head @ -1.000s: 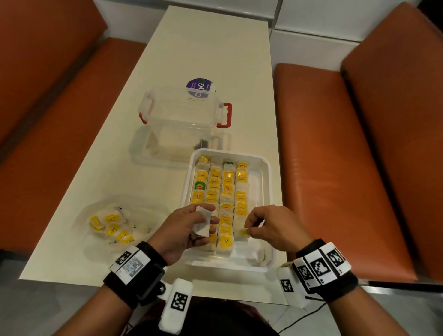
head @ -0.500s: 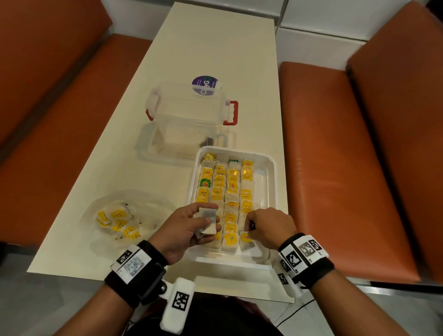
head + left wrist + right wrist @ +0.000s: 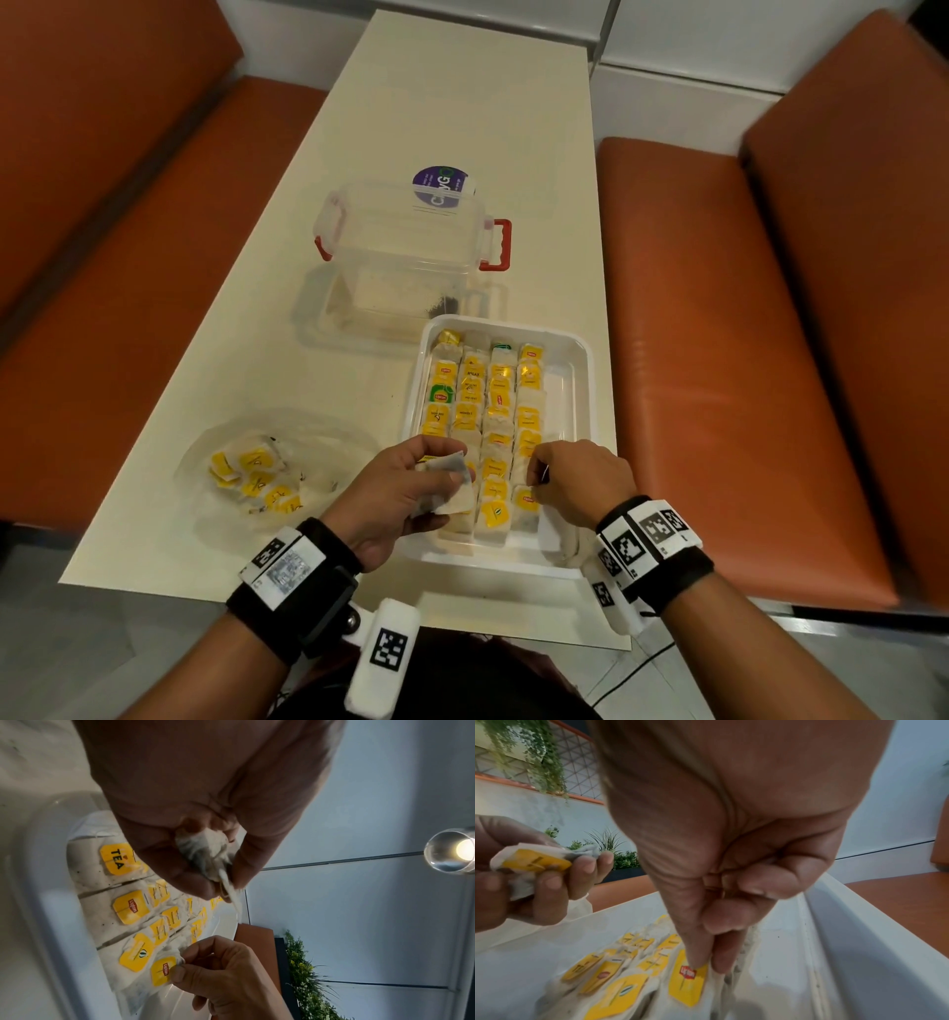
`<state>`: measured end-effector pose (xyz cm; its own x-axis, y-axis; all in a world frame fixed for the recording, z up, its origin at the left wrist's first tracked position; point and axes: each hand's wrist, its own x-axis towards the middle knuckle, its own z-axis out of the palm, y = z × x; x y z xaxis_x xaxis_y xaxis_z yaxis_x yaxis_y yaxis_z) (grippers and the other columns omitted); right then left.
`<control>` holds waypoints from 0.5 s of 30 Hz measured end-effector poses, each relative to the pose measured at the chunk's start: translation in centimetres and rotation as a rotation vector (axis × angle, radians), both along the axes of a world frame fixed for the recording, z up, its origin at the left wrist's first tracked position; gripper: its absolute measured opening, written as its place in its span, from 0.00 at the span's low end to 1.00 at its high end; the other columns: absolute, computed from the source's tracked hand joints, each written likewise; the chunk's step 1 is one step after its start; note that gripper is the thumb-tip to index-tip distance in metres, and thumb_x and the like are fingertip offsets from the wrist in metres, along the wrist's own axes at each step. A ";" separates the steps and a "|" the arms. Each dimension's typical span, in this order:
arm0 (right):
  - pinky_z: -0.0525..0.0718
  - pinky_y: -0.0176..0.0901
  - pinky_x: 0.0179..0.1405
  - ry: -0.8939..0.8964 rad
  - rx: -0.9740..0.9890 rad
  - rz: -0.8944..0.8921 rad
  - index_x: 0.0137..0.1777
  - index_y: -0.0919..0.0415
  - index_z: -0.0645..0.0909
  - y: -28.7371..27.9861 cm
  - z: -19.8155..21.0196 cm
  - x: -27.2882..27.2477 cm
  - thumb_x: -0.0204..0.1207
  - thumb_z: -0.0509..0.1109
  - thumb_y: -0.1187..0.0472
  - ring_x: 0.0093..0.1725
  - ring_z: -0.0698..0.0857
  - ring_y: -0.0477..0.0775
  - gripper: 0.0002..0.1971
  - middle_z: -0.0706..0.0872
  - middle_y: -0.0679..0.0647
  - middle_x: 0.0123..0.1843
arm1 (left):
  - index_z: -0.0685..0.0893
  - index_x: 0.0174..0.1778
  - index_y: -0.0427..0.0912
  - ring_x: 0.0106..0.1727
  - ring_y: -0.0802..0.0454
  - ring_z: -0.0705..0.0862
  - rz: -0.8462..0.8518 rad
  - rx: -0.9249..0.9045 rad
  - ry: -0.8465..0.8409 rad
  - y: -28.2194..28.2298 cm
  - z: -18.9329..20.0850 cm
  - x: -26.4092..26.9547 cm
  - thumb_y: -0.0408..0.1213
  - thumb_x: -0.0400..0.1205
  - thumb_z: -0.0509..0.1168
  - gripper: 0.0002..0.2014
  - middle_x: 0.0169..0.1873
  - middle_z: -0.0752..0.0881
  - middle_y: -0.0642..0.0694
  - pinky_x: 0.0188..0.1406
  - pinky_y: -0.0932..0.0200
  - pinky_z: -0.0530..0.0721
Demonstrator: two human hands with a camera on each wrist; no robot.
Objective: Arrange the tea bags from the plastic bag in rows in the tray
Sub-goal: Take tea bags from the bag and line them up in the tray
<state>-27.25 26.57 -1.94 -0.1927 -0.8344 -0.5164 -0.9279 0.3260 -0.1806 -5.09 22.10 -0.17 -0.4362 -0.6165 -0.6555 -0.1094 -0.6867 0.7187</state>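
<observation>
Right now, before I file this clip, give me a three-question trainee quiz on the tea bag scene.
1. True or false: the left hand holds tea bags.
2. What is the right hand doing? A) lifting the clear box B) setting a tea bag at the near end of the tray C) reaching into the plastic bag
3. Fill in: loose tea bags remain in the plastic bag, which lies to the ____ of the tray.

Key: 1 true; 2 B; 3 left.
</observation>
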 end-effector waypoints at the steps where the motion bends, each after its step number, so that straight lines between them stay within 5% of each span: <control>1: 0.80 0.43 0.43 -0.004 -0.003 -0.003 0.48 0.43 0.84 0.0 0.0 0.0 0.78 0.72 0.53 0.50 0.86 0.52 0.02 0.88 0.44 0.50 | 0.86 0.56 0.48 0.49 0.50 0.85 0.001 0.003 0.007 0.0 0.0 0.0 0.27 0.80 0.71 0.12 0.55 0.92 0.43 0.34 0.59 0.84; 9: 0.78 0.42 0.41 -0.026 -0.020 -0.028 0.48 0.42 0.83 0.0 0.2 -0.2 0.78 0.72 0.54 0.49 0.86 0.52 0.03 0.88 0.44 0.49 | 0.82 0.56 0.45 0.44 0.48 0.87 0.019 0.022 0.082 0.0 -0.1 -0.3 0.24 0.80 0.70 0.13 0.47 0.92 0.46 0.31 0.60 0.84; 15: 0.76 0.41 0.39 -0.045 -0.055 -0.035 0.49 0.43 0.82 0.2 0.6 -0.2 0.79 0.71 0.51 0.48 0.85 0.51 0.02 0.88 0.43 0.48 | 0.85 0.58 0.46 0.44 0.48 0.87 0.047 0.036 0.101 0.0 -0.1 -0.5 0.25 0.80 0.71 0.14 0.51 0.91 0.44 0.33 0.60 0.85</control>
<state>-27.45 26.73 -1.38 -0.1996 -0.8548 -0.4791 -0.9067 0.3465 -0.2403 -5.59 22.11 -0.27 -0.4722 -0.6147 -0.6318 -0.0048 -0.7149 0.6992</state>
